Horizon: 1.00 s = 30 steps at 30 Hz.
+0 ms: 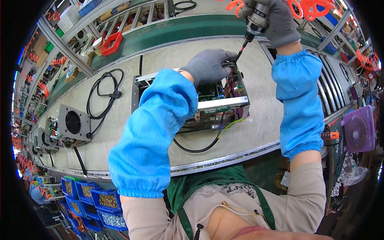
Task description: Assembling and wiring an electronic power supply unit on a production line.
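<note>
My right hand [282, 24], in a grey glove, is wrapped round a power screwdriver [257, 21] that slants down to the left. Its thin bit [241, 52] reaches the far right corner of an open metal chassis [224, 103] with circuit boards and wires inside. Over the chassis lies my gloved left hand [210, 66], its fingers closed close beside the bit's tip; what they pinch, if anything, is hidden. From the chassis front a black cable [196, 151] curves out, next to a yellow-green wire [232, 127] with a ring terminal.
On the bench's left stand grey fan units [74, 122] beside a coiled black power cord [105, 94]. A red bin [112, 43] sits at the far side. Blue bins [107, 200] of small hardware hang at lower left. Metal rollers [332, 84] and a purple fan [359, 130] are on the right.
</note>
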Each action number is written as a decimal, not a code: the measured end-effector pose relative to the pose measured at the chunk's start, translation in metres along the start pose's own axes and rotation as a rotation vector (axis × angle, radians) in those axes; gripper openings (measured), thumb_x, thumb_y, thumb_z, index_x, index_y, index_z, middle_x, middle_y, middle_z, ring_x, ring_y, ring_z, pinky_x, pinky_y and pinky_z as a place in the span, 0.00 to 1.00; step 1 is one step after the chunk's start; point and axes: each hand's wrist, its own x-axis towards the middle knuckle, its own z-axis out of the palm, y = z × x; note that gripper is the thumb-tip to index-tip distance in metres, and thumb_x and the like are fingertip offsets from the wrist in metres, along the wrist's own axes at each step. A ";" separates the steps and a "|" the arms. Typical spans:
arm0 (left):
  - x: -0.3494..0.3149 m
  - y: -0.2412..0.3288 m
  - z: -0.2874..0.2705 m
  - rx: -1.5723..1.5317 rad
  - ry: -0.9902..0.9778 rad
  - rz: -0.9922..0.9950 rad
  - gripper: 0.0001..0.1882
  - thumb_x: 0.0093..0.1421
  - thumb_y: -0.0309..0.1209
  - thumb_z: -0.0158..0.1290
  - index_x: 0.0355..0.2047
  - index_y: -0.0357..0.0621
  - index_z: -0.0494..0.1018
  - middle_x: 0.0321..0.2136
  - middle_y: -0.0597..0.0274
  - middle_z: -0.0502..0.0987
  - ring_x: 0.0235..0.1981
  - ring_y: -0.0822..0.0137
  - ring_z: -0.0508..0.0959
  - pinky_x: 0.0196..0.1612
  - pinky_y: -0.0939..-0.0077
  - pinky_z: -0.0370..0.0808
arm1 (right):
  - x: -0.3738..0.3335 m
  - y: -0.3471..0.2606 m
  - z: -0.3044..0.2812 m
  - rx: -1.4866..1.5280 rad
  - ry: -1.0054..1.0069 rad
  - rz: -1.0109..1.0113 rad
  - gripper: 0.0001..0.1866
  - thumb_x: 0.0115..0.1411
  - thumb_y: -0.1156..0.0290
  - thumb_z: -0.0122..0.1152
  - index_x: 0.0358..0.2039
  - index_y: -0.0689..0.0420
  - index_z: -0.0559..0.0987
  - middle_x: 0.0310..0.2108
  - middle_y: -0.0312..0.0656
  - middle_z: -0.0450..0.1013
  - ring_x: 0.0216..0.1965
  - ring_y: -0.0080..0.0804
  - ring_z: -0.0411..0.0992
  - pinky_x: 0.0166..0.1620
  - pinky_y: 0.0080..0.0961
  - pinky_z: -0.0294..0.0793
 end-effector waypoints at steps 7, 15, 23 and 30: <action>0.005 -0.005 -0.002 -0.072 -0.036 -0.014 0.18 0.58 0.35 0.50 0.49 0.51 0.74 0.41 0.50 0.78 0.42 0.51 0.77 0.48 0.65 0.72 | 0.009 0.013 -0.006 -0.009 -0.013 0.072 0.10 0.53 0.64 0.58 0.31 0.57 0.75 0.21 0.37 0.71 0.19 0.28 0.72 0.22 0.21 0.71; 0.001 0.005 -0.008 -0.017 -0.078 -0.019 0.20 0.60 0.32 0.51 0.53 0.46 0.71 0.43 0.48 0.77 0.43 0.55 0.78 0.49 0.70 0.71 | 0.000 0.004 -0.003 0.002 0.098 0.093 0.11 0.53 0.64 0.58 0.34 0.56 0.74 0.21 0.37 0.71 0.18 0.27 0.71 0.17 0.18 0.66; 0.002 -0.005 -0.003 0.016 -0.054 0.048 0.18 0.60 0.38 0.46 0.49 0.50 0.74 0.39 0.47 0.77 0.43 0.46 0.75 0.48 0.60 0.71 | 0.001 0.004 0.015 -0.098 0.072 0.087 0.09 0.54 0.64 0.58 0.31 0.56 0.75 0.20 0.36 0.70 0.18 0.25 0.71 0.17 0.18 0.66; -0.001 -0.004 0.006 0.003 0.084 0.063 0.17 0.57 0.34 0.49 0.47 0.51 0.75 0.36 0.51 0.79 0.39 0.49 0.77 0.45 0.61 0.73 | -0.004 0.000 0.017 -0.179 0.089 0.114 0.09 0.54 0.64 0.58 0.27 0.56 0.75 0.18 0.37 0.70 0.16 0.23 0.69 0.18 0.17 0.64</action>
